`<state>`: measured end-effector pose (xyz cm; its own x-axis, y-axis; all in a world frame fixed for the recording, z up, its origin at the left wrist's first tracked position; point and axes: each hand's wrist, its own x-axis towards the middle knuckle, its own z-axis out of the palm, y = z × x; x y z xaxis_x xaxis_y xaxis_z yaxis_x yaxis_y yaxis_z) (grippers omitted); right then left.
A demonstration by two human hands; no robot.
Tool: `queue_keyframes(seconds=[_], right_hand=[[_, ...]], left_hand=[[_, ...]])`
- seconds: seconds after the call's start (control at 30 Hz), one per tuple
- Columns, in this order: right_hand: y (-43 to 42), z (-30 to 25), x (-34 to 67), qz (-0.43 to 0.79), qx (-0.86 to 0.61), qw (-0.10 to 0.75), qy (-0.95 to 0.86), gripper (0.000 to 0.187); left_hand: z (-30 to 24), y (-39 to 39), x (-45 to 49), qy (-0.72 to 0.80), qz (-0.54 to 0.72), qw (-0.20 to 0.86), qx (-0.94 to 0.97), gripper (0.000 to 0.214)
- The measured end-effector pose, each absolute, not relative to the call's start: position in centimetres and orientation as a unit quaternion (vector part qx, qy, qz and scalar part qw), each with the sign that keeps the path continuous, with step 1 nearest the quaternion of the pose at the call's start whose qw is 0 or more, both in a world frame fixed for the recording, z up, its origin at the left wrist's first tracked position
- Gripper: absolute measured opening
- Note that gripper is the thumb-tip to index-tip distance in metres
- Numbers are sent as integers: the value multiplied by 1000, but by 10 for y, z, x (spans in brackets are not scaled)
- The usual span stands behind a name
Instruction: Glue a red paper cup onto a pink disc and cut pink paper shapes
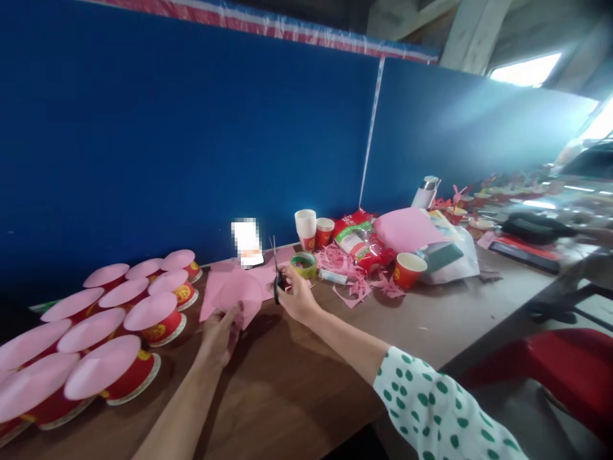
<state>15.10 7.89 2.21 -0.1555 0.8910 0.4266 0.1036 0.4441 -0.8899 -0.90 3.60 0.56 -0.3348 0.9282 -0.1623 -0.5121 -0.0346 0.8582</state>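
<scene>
My left hand (219,335) is closed on the lower edge of a pink paper piece (239,292) and holds it up over the brown table (306,377). To its right, my right hand (297,295) grips black-handled scissors (276,276), blades pointing up, right beside the paper's right edge. More pink paper (215,281) lies flat on the table under and behind the held piece.
Several upside-down red paper cups topped with pink discs (103,367) crowd the left. A tape roll (304,263), white and red cups (306,227), a red packet (359,246), pink scraps (354,287), an upright red cup (409,268) stand behind. Blue wall behind; red chair (550,367) right.
</scene>
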Motion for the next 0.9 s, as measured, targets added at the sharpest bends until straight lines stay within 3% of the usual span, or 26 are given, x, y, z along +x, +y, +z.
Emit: queue_keyframes(seconds=[0.1,0.57,0.9], right_hand=[[72,9,147,426,-363,548,-621,33],[66,-3,150,589,-295,450,-603,39],[61,-3,150,585,-286,416,-635,37]], left_hand=[[5,32,-8,453,660,541,258,27],[7,33,-10,463,656,536,261,27],[4,36,-12,452,682,529,226,25]])
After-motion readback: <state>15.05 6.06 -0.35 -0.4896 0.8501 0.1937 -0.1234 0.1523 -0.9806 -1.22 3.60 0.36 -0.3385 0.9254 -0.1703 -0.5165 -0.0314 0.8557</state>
